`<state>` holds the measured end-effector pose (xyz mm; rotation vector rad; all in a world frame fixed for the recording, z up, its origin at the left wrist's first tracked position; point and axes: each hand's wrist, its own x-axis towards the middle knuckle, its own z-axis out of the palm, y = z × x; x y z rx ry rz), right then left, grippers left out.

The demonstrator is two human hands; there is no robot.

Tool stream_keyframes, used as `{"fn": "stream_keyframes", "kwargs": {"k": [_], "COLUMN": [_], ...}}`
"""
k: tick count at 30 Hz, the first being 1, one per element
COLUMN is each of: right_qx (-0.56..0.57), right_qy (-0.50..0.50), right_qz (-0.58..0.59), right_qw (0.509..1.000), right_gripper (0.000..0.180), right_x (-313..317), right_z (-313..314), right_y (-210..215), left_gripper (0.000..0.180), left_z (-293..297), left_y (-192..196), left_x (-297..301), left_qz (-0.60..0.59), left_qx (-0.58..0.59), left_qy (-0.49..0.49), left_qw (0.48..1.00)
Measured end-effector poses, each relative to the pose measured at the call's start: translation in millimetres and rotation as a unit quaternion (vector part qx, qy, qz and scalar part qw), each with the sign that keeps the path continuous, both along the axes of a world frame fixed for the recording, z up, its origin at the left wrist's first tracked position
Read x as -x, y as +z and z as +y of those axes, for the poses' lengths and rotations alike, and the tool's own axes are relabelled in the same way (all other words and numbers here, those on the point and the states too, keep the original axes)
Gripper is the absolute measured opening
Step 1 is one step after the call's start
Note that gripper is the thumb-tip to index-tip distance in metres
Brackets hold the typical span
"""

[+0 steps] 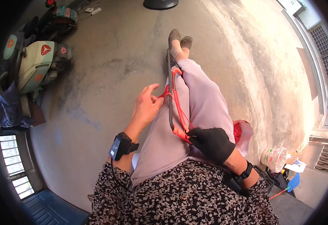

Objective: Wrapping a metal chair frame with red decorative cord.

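- Left hand (146, 107), bare, fingers half open, pinches red plastic cord (177, 107); slack could slip.
- Gloved right hand (212, 143) grips wrapped end of dark bent metal frame (170, 93); frame may roll off lap.

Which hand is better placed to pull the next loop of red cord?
Left, probably: the bare left hand already pinches the red cord mid-frame, while the gloved right hand anchors the dark frame's wrapped end.

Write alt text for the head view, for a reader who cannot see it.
A seated person's bare left hand pinches red plastic strands against a long dark metal frame lying along their lilac-trousered lap, while the black-gloved right hand grips the red-wrapped near end. A bag of red strand material sits beside the right thigh on the concrete floor.
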<state>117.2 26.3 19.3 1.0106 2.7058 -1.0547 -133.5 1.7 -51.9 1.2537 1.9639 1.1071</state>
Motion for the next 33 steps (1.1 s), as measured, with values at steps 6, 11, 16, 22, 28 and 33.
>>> {"fn": "stream_keyframes", "kwargs": {"k": [6, 11, 16, 22, 28, 33], "right_qx": [0.029, 0.158, 0.330, 0.348, 0.483, 0.615], "right_qy": [-0.061, -0.168, -0.208, -0.319, -0.221, -0.165], "right_qz": [0.041, 0.116, 0.142, 0.412, 0.461, 0.389], "right_qw": [0.997, 0.966, 0.910, 0.779, 0.711, 0.666], "right_gripper": [0.021, 0.026, 0.030, 0.034, 0.028, 0.023], "right_x": [6, 19, 41, 20, 8, -40], "right_z": [10, 20, 26, 48, 46, 11], "right_y": [-5, -13, -8, -14, 23, 73], "left_gripper": [0.023, 0.015, 0.016, 0.014, 0.034, 0.045], "left_z": [5, -23, -47, -61, -83, -108], "left_y": [-24, -5, 44, 61, 107, 77], "left_x": [5, 4, -25, -25, -52, -30], "left_qz": [-0.162, -0.250, -0.323, -0.214, -0.712, -0.820], "left_qx": [0.091, 0.109, 0.091, -0.006, -0.026, -0.113], "left_qy": [-0.020, 0.021, -0.150, 0.010, -0.171, -0.088], "left_qw": [0.982, 0.962, 0.930, 0.977, 0.681, 0.554]}}
